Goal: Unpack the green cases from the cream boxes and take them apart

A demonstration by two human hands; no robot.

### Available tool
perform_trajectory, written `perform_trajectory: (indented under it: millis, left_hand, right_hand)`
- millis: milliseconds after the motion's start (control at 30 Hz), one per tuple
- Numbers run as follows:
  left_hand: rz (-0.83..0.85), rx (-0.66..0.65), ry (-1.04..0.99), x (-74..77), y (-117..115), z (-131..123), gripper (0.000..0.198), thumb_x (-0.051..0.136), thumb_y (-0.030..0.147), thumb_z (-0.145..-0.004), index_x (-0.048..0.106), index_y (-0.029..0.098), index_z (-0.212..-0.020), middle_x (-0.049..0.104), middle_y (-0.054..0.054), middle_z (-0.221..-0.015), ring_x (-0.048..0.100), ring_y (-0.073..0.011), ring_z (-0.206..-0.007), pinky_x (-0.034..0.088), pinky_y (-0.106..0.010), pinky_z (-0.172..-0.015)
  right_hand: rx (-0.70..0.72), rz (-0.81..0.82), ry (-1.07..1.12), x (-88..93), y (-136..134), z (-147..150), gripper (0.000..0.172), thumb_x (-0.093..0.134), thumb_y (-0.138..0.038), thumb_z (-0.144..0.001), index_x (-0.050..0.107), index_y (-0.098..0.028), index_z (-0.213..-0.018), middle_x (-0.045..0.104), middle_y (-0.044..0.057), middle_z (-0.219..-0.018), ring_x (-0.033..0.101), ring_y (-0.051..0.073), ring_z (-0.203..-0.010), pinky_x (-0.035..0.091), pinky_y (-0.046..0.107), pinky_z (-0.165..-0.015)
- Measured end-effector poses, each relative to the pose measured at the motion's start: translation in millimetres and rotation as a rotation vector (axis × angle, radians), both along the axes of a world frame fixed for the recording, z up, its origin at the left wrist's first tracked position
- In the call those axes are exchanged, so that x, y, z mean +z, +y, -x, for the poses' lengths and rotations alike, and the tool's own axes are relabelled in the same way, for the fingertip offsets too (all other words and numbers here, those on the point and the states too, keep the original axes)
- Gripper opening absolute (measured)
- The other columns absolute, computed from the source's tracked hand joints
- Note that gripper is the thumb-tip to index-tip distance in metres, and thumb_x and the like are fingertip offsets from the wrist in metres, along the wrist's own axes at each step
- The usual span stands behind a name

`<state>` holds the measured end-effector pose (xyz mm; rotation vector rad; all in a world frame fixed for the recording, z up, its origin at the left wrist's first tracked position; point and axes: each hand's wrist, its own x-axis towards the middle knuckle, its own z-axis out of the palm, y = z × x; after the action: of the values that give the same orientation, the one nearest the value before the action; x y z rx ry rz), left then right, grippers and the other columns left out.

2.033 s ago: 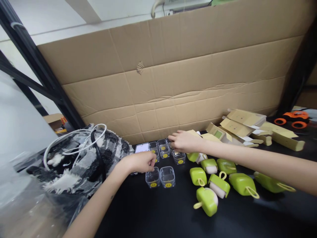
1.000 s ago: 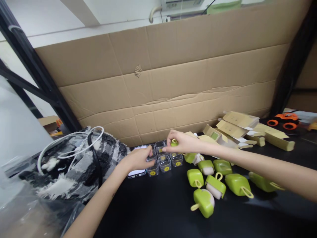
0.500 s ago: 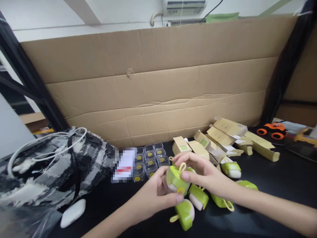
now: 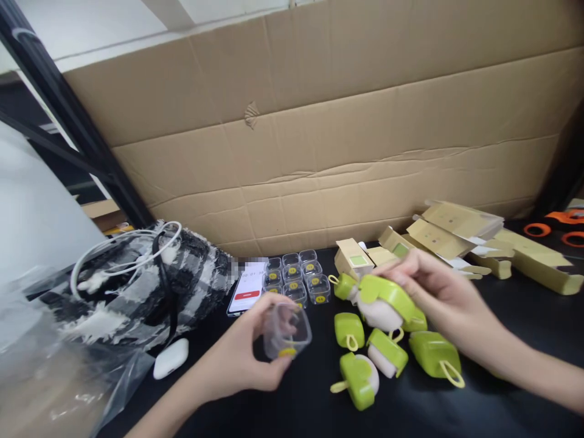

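My left hand [image 4: 249,350] is closed round a small clear plastic cup [image 4: 287,331], tilted with its open mouth to the right and a yellow sticker near its lower edge. Nothing shows inside the cup. Above the table, my right hand [image 4: 426,283] grips a rounded green-and-cream piece [image 4: 381,304] by its green part; the fingers' undersides are hidden. Beneath it lie several similar green pieces with yellow loops, among them a cream-sided one [image 4: 387,353], a round-faced one [image 4: 359,380] and a larger green one [image 4: 435,356].
Several clear cups [image 4: 319,289] stand in rows beside a phone [image 4: 249,286]. Opened cardboard boxes [image 4: 456,225] are heaped at the back right, by an orange toy car [image 4: 566,219]. A ragged black-and-grey cloth [image 4: 201,274], a white case [image 4: 171,359] and a plastic bag [image 4: 41,365] lie left.
The green-and-cream piece has come out of the clear cup. My hands have moved apart: the left keeps the cup, the right carries the piece rightward. The camera view has shifted too.
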<state>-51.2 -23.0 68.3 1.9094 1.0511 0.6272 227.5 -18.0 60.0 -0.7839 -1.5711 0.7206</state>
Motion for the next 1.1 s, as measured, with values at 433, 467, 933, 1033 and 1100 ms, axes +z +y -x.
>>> perform_trajectory:
  millis: [433, 467, 933, 1033, 1100]
  left_hand:
    - [-0.382, 0.365, 0.356, -58.0, 10.3, 50.3, 0.042, 0.053, 0.028, -0.080, 0.032, 0.028, -0.116, 0.048, -0.002, -0.100, 0.059, -0.0193, -0.091, 0.049, -0.038, -0.087]
    - [-0.428, 0.386, 0.342, -60.9, 11.0, 50.8, 0.043, 0.054, 0.028, -0.079, 0.030, 0.028, -0.115, 0.046, -0.002, -0.100, 0.059, -0.0201, -0.092, 0.050, -0.039, -0.086]
    - [0.908, -0.277, -0.638, -4.4, -3.5, -122.6, 0.067, 0.044, 0.074, -0.074, 0.057, 0.015, -0.104, 0.064, -0.006, -0.077, 0.056, -0.0133, -0.055, 0.042, -0.024, -0.049]
    - [0.990, -0.346, -0.813, -10.8, -3.9, -135.8, 0.051, 0.056, 0.061, -0.078, 0.066, 0.012, -0.087, 0.060, -0.003, -0.076, 0.053, -0.0069, -0.055, 0.042, -0.018, -0.052]
    - [0.961, -0.344, -0.874, -13.5, -2.8, -136.6, 0.039, 0.065, 0.051, -0.077, 0.066, 0.014, -0.089, 0.060, -0.001, -0.073, 0.054, -0.0063, -0.056, 0.043, -0.016, -0.054]
  right_hand:
    - [-0.413, -0.050, -0.137, -19.8, 2.0, -81.6, 0.017, 0.059, -0.049, -0.083, 0.059, -0.033, -0.076, 0.068, 0.002, -0.085, 0.066, 0.023, -0.081, 0.056, 0.036, -0.071]
    - [-0.407, -0.038, -0.130, -22.3, 2.4, -83.7, 0.017, 0.059, -0.048, -0.083, 0.059, -0.032, -0.077, 0.068, 0.002, -0.085, 0.066, 0.023, -0.081, 0.055, 0.035, -0.070]
    - [0.229, 0.107, 0.093, 16.3, 3.3, -27.6, 0.018, 0.059, -0.037, -0.087, 0.055, -0.020, -0.082, 0.065, 0.004, -0.092, 0.064, 0.016, -0.083, 0.053, 0.032, -0.076]
    - [0.387, 0.134, 0.107, 19.4, 3.3, -26.4, 0.018, 0.058, -0.037, -0.087, 0.052, -0.021, -0.085, 0.065, 0.003, -0.090, 0.063, 0.015, -0.079, 0.053, 0.030, -0.070]
    - [0.443, 0.049, 0.038, 18.9, 3.4, -32.8, 0.012, 0.056, -0.031, -0.089, 0.053, -0.020, -0.085, 0.065, 0.005, -0.095, 0.063, 0.016, -0.089, 0.052, 0.031, -0.079]
